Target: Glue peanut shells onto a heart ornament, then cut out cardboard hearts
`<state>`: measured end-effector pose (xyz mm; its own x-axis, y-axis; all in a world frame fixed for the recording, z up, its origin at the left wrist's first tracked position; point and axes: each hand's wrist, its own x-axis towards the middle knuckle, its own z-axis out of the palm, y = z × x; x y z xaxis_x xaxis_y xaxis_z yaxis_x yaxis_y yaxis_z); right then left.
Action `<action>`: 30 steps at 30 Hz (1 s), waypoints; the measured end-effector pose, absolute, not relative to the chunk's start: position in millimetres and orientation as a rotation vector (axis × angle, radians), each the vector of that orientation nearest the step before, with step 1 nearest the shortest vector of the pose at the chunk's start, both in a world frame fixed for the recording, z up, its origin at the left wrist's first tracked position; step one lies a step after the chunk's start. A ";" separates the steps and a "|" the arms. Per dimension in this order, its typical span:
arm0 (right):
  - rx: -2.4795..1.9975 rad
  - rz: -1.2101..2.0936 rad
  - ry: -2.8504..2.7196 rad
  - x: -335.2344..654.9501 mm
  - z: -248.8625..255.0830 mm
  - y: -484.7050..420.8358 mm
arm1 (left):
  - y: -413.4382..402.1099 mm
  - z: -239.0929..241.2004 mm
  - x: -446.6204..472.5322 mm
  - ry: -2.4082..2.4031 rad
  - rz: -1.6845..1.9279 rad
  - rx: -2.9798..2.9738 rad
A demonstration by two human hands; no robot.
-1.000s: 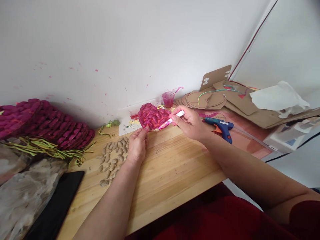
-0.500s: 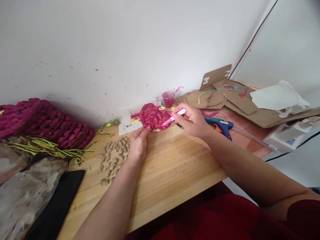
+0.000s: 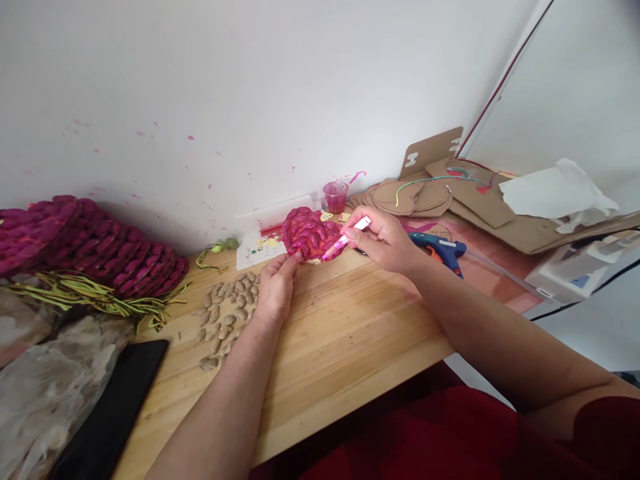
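- One magenta, lumpy, rounded piece (image 3: 305, 233), surface of peanut-like bumps: at the far middle of the pale wooden tabletop (image 3: 345, 360), resting on it or held just above; cannot tell which. Most of the visible top carries deep magenta; redder areas show between the bumps. A pale, uncoloured strip along the near edge appears to be the part left to cover; the underside is hidden.
- One slim brush (image 3: 342, 243), white-handled, pink toward the tip: slanting down leftward, tip at the piece's near right part. Colouring judged well advanced, not complete.
- Right hand (image 3: 381, 241): fingers closed around the brush handle, pen-fashion.
- Left hand (image 3: 277, 288): thumb and fingers pinching the piece's near left edge.
- One small transparent cup (image 3: 335, 198), pink-stained: beyond the piece, near the wall.
- One white sheet (image 3: 249, 255) bearing small coloured stars: just left of the piece.
- Loose tan peanuts (image 3: 241, 300), uncoloured: left of the left hand.
- One stack of magenta, bumpy pieces (image 3: 115, 250): far left, apparently already coloured; yellow-green cords (image 3: 107, 298) hang at its near side.
- Brown cardboard cutouts (image 3: 397, 198), some heart-shaped: far right, bare of bumps and magenta on the faces that show.
- One blue glue gun (image 3: 449, 252) with orange trigger: right, beyond the right forearm, partly hidden.
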<state>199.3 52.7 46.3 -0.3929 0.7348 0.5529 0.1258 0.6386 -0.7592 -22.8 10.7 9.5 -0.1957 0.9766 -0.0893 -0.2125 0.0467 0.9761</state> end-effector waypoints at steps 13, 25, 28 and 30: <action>-0.717 0.798 -1.816 199.0 44.1 55.1 | 9.7 14.5 -21.1 1.216 1.388 0.892; -0.692 0.798 -1.879 198.3 47.4 52.5 | 8.7 16.1 -20.8 1.200 1.363 0.896; -0.712 0.787 -1.872 198.4 47.1 52.9 | 8.8 15.4 -21.2 1.198 1.362 0.903; -0.718 0.787 -1.848 199.1 46.7 54.3 | 8.8 14.8 -21.6 1.195 1.364 0.911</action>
